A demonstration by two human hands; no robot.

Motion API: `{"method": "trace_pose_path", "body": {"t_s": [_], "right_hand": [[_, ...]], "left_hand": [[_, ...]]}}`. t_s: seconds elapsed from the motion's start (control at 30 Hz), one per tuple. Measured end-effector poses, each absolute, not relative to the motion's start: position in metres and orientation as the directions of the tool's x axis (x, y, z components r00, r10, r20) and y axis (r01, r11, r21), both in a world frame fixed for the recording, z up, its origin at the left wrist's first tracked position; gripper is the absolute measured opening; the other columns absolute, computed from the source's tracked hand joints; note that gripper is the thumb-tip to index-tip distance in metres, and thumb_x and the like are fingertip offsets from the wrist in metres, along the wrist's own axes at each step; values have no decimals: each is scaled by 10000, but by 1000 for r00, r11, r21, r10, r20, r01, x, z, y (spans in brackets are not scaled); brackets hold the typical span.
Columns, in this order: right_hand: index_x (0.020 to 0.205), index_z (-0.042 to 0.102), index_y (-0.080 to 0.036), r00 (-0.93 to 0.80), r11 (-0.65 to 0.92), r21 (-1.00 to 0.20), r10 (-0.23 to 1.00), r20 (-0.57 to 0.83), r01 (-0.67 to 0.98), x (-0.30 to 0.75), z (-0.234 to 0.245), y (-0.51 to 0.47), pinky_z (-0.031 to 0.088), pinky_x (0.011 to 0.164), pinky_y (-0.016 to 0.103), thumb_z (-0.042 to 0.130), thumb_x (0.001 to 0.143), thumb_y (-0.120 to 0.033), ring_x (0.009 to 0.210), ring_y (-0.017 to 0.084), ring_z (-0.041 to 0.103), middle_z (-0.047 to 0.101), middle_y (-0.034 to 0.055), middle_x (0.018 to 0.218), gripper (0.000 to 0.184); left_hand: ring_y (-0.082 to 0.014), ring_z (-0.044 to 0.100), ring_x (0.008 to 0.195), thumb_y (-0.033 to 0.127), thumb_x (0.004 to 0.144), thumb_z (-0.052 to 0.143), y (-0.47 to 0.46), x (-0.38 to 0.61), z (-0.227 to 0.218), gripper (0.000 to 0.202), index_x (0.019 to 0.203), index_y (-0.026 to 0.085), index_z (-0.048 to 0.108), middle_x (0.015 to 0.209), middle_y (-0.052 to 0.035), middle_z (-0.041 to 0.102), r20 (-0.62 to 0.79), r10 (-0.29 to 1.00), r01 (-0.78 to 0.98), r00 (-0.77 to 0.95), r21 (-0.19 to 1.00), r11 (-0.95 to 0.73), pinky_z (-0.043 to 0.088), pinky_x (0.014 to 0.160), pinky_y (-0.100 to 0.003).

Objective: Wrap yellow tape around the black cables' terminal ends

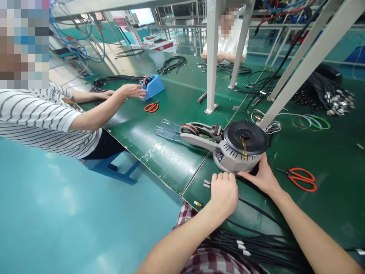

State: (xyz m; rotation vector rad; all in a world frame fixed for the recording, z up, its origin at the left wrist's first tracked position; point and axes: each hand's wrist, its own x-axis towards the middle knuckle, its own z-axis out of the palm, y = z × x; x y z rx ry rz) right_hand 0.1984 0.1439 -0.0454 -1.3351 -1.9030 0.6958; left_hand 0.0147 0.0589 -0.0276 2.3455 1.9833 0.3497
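Left hand (224, 190) fingers curled, contents hidden; right hand (264, 177) fingers spread against tape dispenser (228, 154).

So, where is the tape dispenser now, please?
Head view, mid-frame: the tape dispenser sits on the green table, beyond the left hand; the right hand touches its base.

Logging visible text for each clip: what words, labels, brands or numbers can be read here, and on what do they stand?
No text here can be read.
Small dark label on the grey tape dispenser: too small to read.
Red sign far back on the left: blurred, unreadable.
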Motion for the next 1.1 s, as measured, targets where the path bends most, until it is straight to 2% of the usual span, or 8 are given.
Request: {"method": "trace_pose_path", "body": {"t_s": [0.13, 0.27, 0.43, 0.63, 0.73, 0.97, 1.1], "right_hand": [[1619, 68, -255, -214, 316, -751, 949, 233, 580, 198, -44, 143, 320, 1210, 579, 867, 647, -609, 1446, 387, 372, 287, 131, 1628, 1307], [1622, 49, -263, -230, 328, -752, 944, 237, 572, 198, -45, 143, 308, 1218, 578, 870, 649, -598, 1456, 385, 360, 255, 123, 1645, 1317], [1623, 31, -254, -231, 346, -756, 938, 259, 555, 199, -45, 144, 290, 1228, 579, 873, 648, -591, 1485, 381, 310, 223, 128, 1654, 1332], [1623, -2, -267, -246, 374, -761, 927, 284, 529, 201, -44, 144, 239, 1258, 550, 856, 670, -599, 1517, 354, 254, 169, 107, 1677, 1325], [1623, -22, -271, -250, 377, -756, 926, 285, 536, 202, -45, 145, 223, 1260, 553, 853, 667, -609, 1528, 355, 222, 133, 107, 1685, 1339], [1621, -23, -270, -248, 376, -745, 926, 284, 551, 203, -46, 145, 234, 1247, 573, 851, 667, -612, 1524, 356, 233, 144, 120, 1680, 1338], [1621, -16, -267, -245, 366, -754, 930, 274, 545, 202, -47, 145, 246, 1240, 583, 851, 670, -605, 1516, 365, 246, 159, 123, 1676, 1331]], "left_hand": [[-257, 589, 811, 178, 966, 501, 62, -9, -23, 133, 861, 176, 582, 842, -80, 644, 159, 974, 969, 159, 164, -185, 343, 745, -404], [-262, 590, 813, 156, 938, 521, 66, -12, -23, 113, 847, 176, 585, 840, -77, 647, 154, 982, 979, 105, 160, -130, 337, 745, -410], [-262, 593, 799, 176, 929, 541, 60, 13, -26, 90, 858, 176, 597, 836, -72, 657, 157, 973, 958, 170, 206, -200, 328, 738, -414], [-264, 598, 828, 192, 968, 497, 68, -22, -22, 162, 834, 189, 588, 824, -62, 656, 176, 970, 974, 167, 126, -190, 318, 766, -409], [-267, 597, 818, 164, 948, 502, 70, -10, -23, 154, 826, 178, 594, 820, -71, 659, 167, 975, 977, 148, 129, -170, 317, 763, -405], [-265, 606, 810, 170, 944, 527, 65, 5, -18, 135, 833, 179, 603, 815, -68, 668, 128, 972, 964, 195, 157, -214, 316, 752, -394], [-269, 605, 824, 171, 957, 501, 69, -17, -16, 161, 835, 180, 605, 826, -71, 666, 136, 982, 982, 128, 119, -144, 322, 766, -400]]}}
